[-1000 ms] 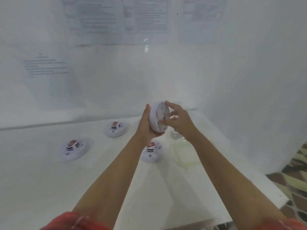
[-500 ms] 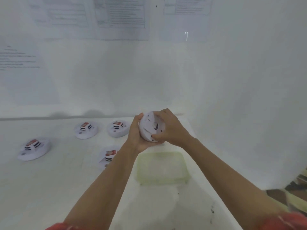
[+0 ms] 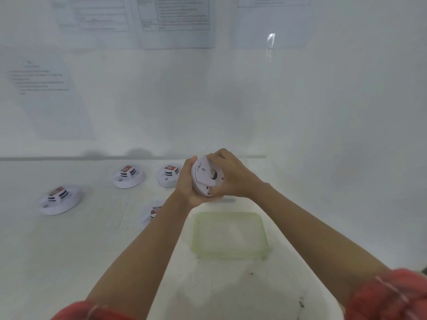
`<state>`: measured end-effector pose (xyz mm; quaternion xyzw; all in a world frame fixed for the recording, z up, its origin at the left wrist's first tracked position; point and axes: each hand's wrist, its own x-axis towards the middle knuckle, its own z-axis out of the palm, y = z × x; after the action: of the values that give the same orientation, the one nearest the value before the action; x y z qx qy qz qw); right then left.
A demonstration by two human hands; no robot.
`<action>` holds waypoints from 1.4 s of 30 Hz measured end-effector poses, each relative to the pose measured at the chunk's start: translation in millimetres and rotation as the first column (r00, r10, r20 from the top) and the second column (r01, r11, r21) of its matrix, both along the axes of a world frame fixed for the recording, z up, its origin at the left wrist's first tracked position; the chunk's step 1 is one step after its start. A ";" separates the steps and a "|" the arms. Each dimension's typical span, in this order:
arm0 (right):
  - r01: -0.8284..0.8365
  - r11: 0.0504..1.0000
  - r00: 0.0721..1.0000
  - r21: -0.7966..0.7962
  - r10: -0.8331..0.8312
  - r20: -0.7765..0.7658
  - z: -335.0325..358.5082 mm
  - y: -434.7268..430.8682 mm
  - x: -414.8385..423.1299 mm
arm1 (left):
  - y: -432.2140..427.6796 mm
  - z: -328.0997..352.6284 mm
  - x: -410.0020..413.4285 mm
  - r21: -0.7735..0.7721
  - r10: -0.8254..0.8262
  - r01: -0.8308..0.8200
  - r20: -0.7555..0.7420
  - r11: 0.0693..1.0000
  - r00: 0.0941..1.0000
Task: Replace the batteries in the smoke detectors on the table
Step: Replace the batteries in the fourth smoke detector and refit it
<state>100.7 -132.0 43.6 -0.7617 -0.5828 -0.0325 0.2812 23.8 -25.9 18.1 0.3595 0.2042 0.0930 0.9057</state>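
Both hands hold one detector (image 3: 204, 177) (tilted, off the surface (image 3: 92, 245)): left hand (image 3: 186, 183) cups it, right hand (image 3: 234, 179) grips over.

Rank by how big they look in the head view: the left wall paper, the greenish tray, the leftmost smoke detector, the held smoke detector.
1. left wall paper
2. greenish tray
3. leftmost smoke detector and held smoke detector: look alike, and the held one is partly covered, so unranked.
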 end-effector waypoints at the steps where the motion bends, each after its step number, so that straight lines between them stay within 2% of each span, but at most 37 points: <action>1: 0.001 1.000 0.999 0.004 0.000 -0.050 3.7 -1.5 -2.0 | 0.0 2.5 -2.3 -0.012 0.004 -0.004 -0.011 1.000 1.000; 7: 0.064 0.997 0.939 0.035 -0.048 -0.341 13.7 -17.2 -1.5 | 6.3 1.5 -19.9 0.018 0.027 -0.026 -0.025 0.999 0.999; 14: 0.007 0.974 0.882 -0.225 -0.112 -0.458 -7.4 -48.2 -17.5 | 3.9 -9.0 -56.6 0.018 0.054 -0.053 -0.029 0.998 0.998; 19: 0.061 0.943 0.884 -0.326 -0.203 -0.422 -29.1 -61.0 -38.2 | -1.1 -10.6 -89.2 -0.031 0.043 -0.043 -0.006 0.999 0.999; 24: 0.115 0.878 0.920 -0.464 -0.270 -0.283 -49.8 -57.3 -61.7 | -5.6 -16.7 -114.0 -0.060 0.054 -0.054 -0.007 0.997 0.999; 30: 0.149 0.862 0.915 -0.485 -0.306 -0.263 -53.6 -60.0 -67.1 | -5.4 -18.1 -127.9 -0.085 0.040 -0.039 0.015 0.996 0.999; 32: 0.152 0.881 0.913 -0.448 -0.299 -0.278 -45.6 -61.4 -65.5 | -5.1 -17.3 -127.7 -0.077 0.036 -0.035 0.019 0.996 0.999; 33: 0.165 0.910 0.911 -0.381 -0.289 -0.294 -40.1 -60.6 -65.7 | -5.1 -16.0 -126.7 -0.074 0.035 -0.033 0.023 0.997 0.999; 36: 0.217 0.974 0.902 -0.067 -0.226 -0.369 -23.5 -48.3 -73.4 | -5.4 -11.6 -117.8 -0.068 0.036 -0.034 0.039 0.997 0.999; 38: 0.200 0.978 0.898 0.064 -0.157 -0.411 -15.2 -36.0 -81.5 | -8.2 -5.8 -107.8 -0.080 0.035 -0.030 0.053 0.996 0.998; 42: 0.161 0.985 0.911 0.060 -0.125 -0.393 -11.7 -17.6 -71.8 | -9.6 5.8 -75.7 -0.098 0.014 -0.008 0.056 0.995 0.998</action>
<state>28.8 -149.5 31.9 -0.7801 -0.4560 0.0717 0.4223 -51.9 -35.4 23.9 0.3111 0.1848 0.0981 0.9270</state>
